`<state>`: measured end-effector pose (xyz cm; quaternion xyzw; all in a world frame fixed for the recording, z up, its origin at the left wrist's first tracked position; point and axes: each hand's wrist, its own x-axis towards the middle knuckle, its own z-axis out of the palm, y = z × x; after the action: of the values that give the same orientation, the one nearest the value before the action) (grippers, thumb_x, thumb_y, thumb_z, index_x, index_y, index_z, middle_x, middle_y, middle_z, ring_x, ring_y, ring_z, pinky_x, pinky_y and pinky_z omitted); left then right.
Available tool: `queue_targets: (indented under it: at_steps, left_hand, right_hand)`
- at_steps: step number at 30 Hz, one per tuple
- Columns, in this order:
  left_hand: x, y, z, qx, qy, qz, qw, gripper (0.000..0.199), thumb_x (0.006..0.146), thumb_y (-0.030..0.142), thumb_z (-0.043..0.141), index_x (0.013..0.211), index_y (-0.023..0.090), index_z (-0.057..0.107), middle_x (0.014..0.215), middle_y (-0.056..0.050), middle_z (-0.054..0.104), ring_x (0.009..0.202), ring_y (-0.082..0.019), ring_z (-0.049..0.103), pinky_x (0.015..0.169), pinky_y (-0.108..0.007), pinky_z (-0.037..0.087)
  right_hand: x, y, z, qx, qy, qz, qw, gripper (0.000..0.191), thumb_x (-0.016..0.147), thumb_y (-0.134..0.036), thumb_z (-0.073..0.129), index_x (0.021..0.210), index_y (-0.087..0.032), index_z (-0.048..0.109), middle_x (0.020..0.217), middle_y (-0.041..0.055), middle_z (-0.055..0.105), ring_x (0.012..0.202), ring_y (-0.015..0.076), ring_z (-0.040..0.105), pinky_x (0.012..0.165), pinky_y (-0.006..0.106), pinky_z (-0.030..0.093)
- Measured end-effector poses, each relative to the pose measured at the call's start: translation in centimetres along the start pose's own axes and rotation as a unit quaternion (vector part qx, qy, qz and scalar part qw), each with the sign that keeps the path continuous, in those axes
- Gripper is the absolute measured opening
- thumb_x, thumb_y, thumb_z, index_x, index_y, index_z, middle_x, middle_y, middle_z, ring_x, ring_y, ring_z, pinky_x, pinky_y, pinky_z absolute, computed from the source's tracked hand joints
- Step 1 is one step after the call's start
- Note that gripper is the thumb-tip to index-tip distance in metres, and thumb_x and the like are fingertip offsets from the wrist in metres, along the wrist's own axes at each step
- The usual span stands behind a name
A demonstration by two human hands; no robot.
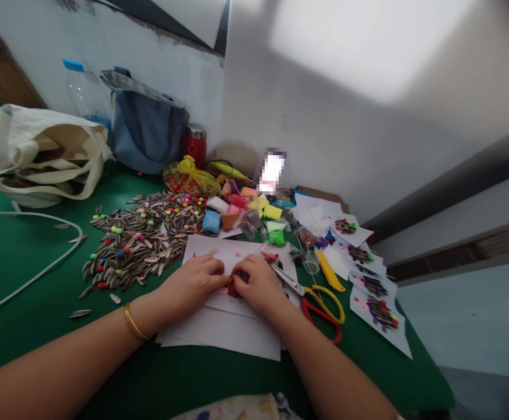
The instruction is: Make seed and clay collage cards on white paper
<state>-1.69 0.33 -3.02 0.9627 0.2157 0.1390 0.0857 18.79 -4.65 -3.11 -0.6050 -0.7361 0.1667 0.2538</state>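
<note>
My left hand [202, 284] and my right hand [257, 283] meet over a stack of white paper sheets [237, 335]. Between their thumbs and fingertips sits a small dark red piece of modelling clay [232, 290], pressed against the top sheet and partly hidden by the fingers. A bit of pink clay [223, 290] shows beside it on the paper, with faint drawn lines just below. Both hands have curled fingers. Close to my right wrist lie scissors [324, 306] with red and yellow handles, their blades resting on the paper.
Sunflower seeds [149, 239] mixed with coloured ones are heaped at left. Packets of coloured clay [254, 213] lie behind the paper, near a lit phone [272, 172]. Right of the yellow cutter [330, 271] are several decorated sheets [381, 315]. Bags [147, 125] and a red flask [196, 146] stand behind.
</note>
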Motion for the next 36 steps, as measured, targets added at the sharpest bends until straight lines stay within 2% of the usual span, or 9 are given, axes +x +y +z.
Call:
queue_targets:
  at_steps: [5,12,21,27,36]
  left_hand:
    - [0.2,0.0,0.0,-0.004,-0.001,0.000,1.000,0.021,0.096,0.020,0.052,0.104,0.026,0.070,0.098,-0.006,0.061,0.091,-0.021,0.055,0.083,-0.035,0.045]
    - [0.1,0.0,-0.2,-0.021,-0.001,-0.004,1.000,0.023,0.095,0.020,0.052,0.107,0.028,0.070,0.097,-0.005,0.061,0.091,-0.021,0.055,0.087,-0.037,0.045]
    - [-0.1,-0.1,0.1,-0.023,0.008,-0.012,1.000,0.030,0.092,0.011,0.052,0.113,0.025,0.068,0.103,-0.006,0.062,0.096,-0.021,0.056,0.092,-0.038,0.045]
    - [0.0,0.1,0.2,-0.008,-0.002,-0.016,1.000,0.028,0.091,0.013,0.054,0.113,0.025,0.068,0.104,-0.005,0.062,0.100,-0.022,0.057,0.099,-0.040,0.042]
    - [0.1,0.3,-0.1,-0.060,-0.014,-0.067,0.996,0.031,0.090,0.011,0.051,0.112,0.027,0.067,0.106,-0.005,0.061,0.104,-0.023,0.056,0.093,-0.038,0.041]
  right_hand:
    - [0.7,0.0,-0.1,-0.012,-0.025,-0.007,1.000,0.007,0.081,-0.015,0.066,0.080,-0.021,0.070,0.086,0.0017,0.064,0.087,0.0168,0.057,0.080,0.028,0.041]
    - [1.3,-0.7,-0.6,-0.081,-0.063,-0.009,0.995,0.007,0.078,-0.013,0.065,0.078,-0.019,0.068,0.086,0.0038,0.064,0.083,0.0179,0.057,0.074,0.027,0.041]
    - [0.9,0.0,-0.6,-0.071,-0.062,-0.039,0.995,0.007,0.082,-0.013,0.063,0.084,-0.019,0.068,0.090,0.0039,0.063,0.088,0.0176,0.057,0.081,0.028,0.043]
    - [0.7,-0.1,-0.7,-0.076,-0.066,-0.040,0.994,0.008,0.083,-0.013,0.063,0.085,-0.018,0.068,0.092,0.0049,0.063,0.089,0.0182,0.056,0.081,0.028,0.043]
    - [0.3,0.1,-0.9,-0.059,-0.057,-0.031,0.996,0.008,0.083,-0.013,0.062,0.084,-0.019,0.067,0.092,0.0043,0.063,0.090,0.0180,0.056,0.083,0.029,0.043]
